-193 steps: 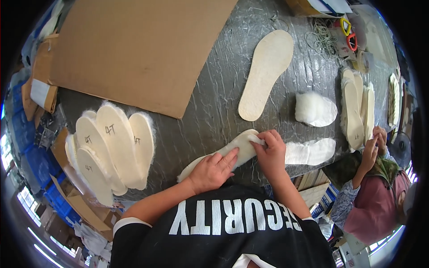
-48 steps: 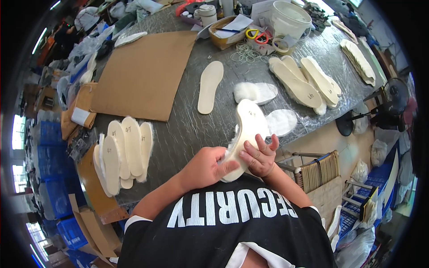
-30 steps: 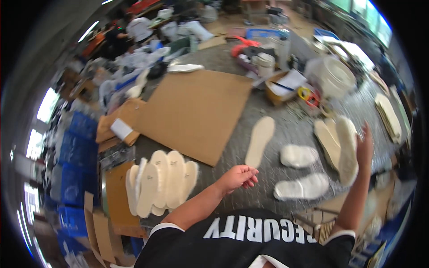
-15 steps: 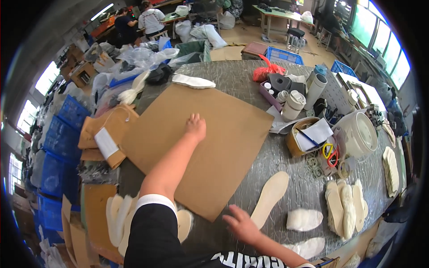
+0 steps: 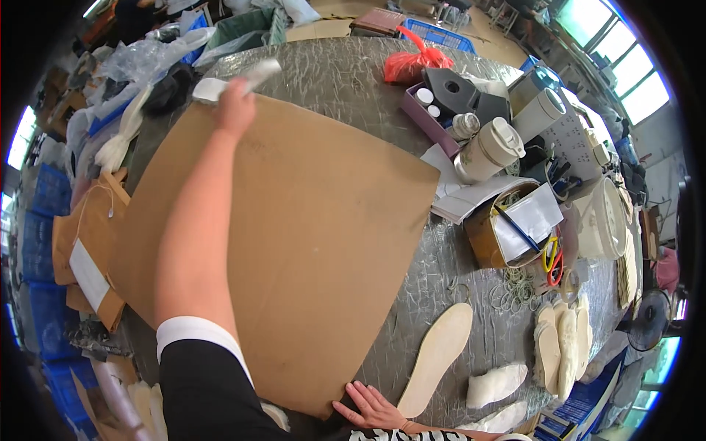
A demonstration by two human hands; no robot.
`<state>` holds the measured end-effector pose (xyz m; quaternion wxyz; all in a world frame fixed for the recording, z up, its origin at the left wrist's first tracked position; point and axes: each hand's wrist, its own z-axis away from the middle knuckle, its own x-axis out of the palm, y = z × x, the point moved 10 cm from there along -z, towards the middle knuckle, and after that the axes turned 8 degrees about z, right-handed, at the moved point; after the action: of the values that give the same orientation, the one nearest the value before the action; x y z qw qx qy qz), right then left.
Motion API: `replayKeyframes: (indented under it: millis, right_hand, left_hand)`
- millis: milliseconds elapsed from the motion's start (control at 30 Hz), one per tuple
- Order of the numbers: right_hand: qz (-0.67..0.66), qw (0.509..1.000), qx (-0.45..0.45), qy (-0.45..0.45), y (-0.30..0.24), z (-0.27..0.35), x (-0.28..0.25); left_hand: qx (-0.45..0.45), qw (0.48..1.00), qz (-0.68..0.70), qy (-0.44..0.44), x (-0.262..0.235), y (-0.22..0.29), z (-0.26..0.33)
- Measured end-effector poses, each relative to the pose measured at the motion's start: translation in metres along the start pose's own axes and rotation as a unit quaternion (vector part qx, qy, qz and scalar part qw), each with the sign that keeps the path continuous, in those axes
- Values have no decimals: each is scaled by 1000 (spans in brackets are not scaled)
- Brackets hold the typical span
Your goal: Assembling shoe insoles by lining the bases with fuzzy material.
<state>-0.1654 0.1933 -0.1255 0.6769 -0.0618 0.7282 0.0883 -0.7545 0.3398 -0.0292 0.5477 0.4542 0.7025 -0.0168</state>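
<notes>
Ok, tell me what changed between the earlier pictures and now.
The left hand let go of the insole it was working near the body and stretched far across the cardboard sheet to a white insole at its far edge. The right hand dropped to the table edge beside the tan insole. Cardboard and tan insole stayed put.

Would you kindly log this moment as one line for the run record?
left hand: reaching to white insole at far table edge | right hand: flat at cardboard sheet near corner | tan insole: beside right hand
</notes>
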Motion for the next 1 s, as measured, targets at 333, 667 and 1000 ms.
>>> replayKeyframes:
  millis: [333, 667, 1000]
  right_hand:
    - [-270, 953, 132, -42, 23, -12, -17]
    - [-666, 718, 196, -44, 2, 93, -36]
    - [-759, 517, 389, 81, -13, 218, -11]
  left_hand:
    - [40, 930, 350, 105, -253, 102, 154]
    - [4, 987, 89, -136, -309, 270, 491]
    - [158, 825, 228, -492, -116, 402, 674]
